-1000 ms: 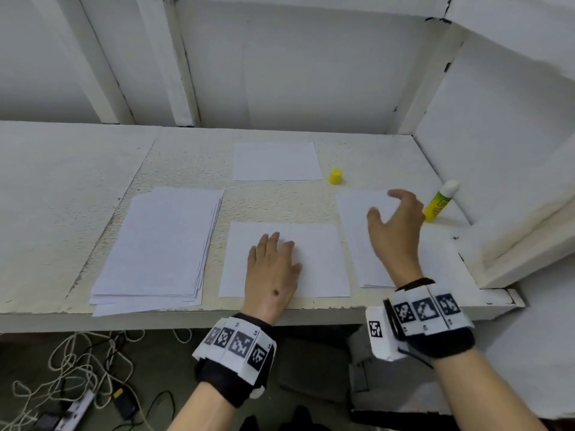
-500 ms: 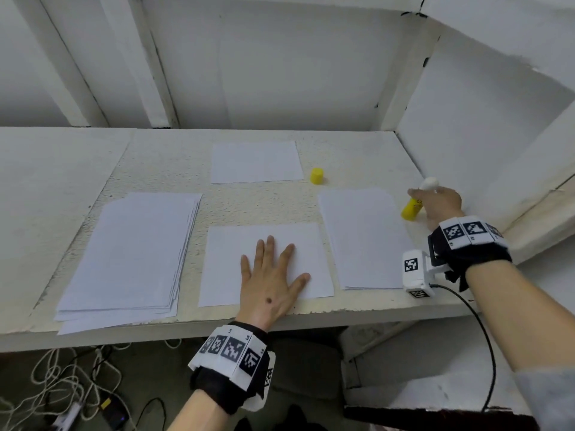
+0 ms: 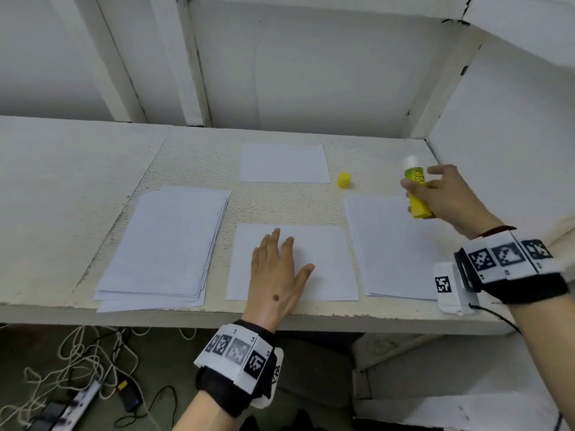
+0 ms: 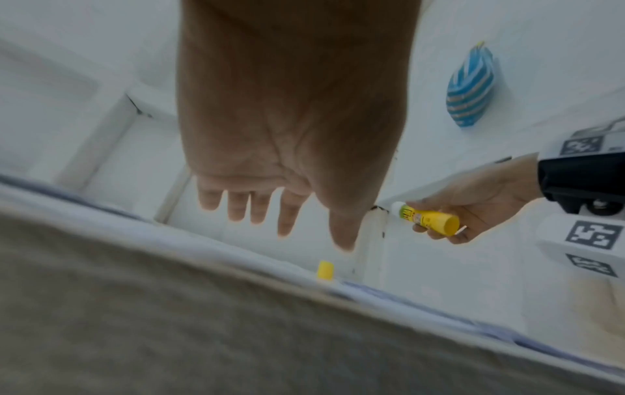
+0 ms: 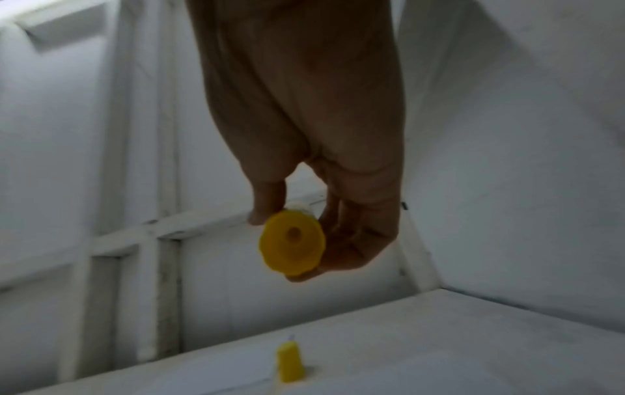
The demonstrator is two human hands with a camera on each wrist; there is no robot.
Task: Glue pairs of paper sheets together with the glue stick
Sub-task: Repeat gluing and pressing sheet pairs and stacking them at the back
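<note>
My right hand [image 3: 435, 194] grips the uncapped yellow glue stick [image 3: 417, 194] above the far corner of the right paper sheet [image 3: 395, 253], white tip pointing up and away. From the right wrist view I see the glue stick [image 5: 292, 243] end-on, its round base between my thumb and fingers. My left hand [image 3: 280, 269] lies flat, fingers spread, on the middle paper sheet [image 3: 326, 262] near the table's front edge. The yellow cap [image 3: 343, 180] stands alone on the table between the sheets. The left wrist view shows the glue stick [image 4: 426, 219] held off to the right.
A thick stack of paper [image 3: 165, 247] lies at the left. A single sheet [image 3: 284, 163] lies at the back. White walls [image 3: 497, 150] close the table [image 3: 77, 188] at the back and right. Cables and a power strip [image 3: 62, 399] lie on the floor below.
My right hand reached to the right wall, took hold of the glue stick there and lifted it back over the right sheet. My left hand stayed flat on the middle sheet.
</note>
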